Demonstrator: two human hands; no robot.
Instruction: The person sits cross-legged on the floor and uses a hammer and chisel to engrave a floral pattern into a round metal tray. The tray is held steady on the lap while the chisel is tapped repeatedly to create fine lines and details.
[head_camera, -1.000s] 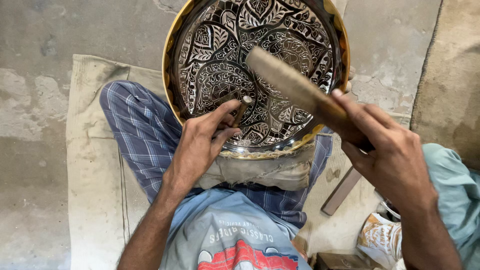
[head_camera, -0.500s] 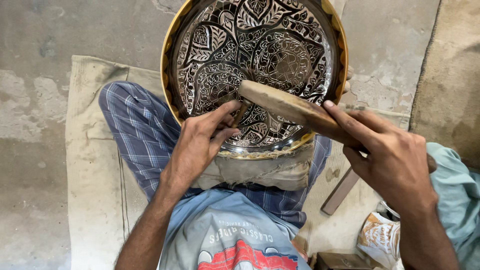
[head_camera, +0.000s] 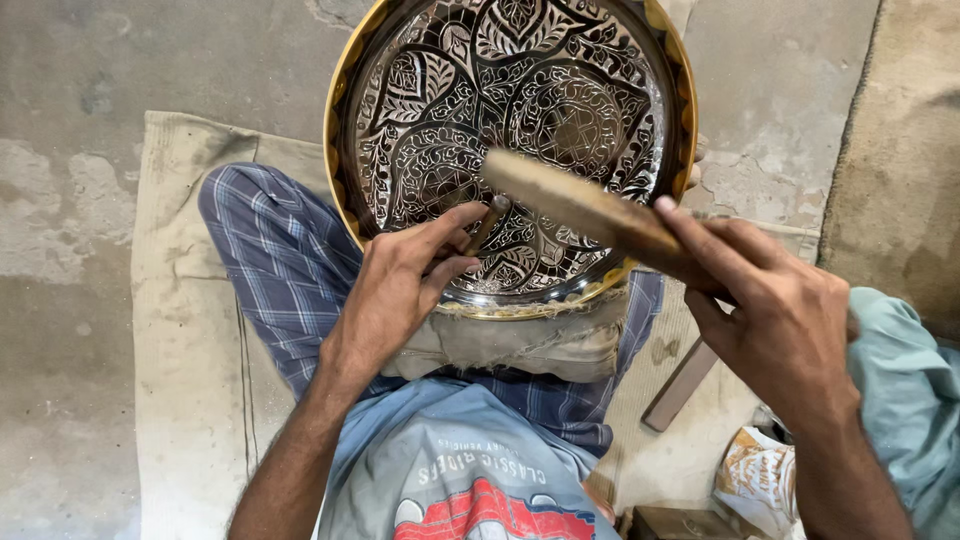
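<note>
Gripping a small metal punch (head_camera: 487, 222) in the left hand (head_camera: 400, 290), tip seemingly touching the engraved brass tray (head_camera: 420, 120). At three o'clock, right hand (head_camera: 780, 310) closing around a wooden mallet (head_camera: 580, 205), hovering over the tray's lower half.

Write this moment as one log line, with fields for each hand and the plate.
left hand: holds chisel on plate | right hand: grips wooden mallet at chisel top | engraved plate: on lap, tilted
</note>
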